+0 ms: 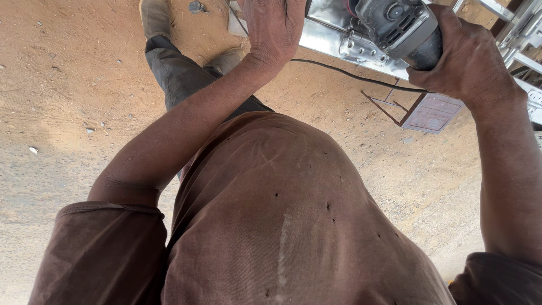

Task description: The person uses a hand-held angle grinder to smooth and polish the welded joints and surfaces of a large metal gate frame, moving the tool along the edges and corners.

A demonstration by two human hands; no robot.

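Observation:
My right hand (467,63) is closed around the body of a grey angle grinder (400,24) at the top right. The grinder's head lies against a shiny galvanised metal profile (330,38) that runs across the top of the view. My left hand (274,25) presses flat on that profile to the left of the grinder, fingers spread over the metal. From the grinder a black cable (350,73) trails left under the profile. The cutting disc is hidden.
Sandy ground (79,101) with small stones lies below. My brown shirt (282,226), dark trousers (180,73) and boots (156,18) fill the middle. A small metal plate on a thin frame (432,113) lies on the sand, and more metal framing (528,34) stands at far right.

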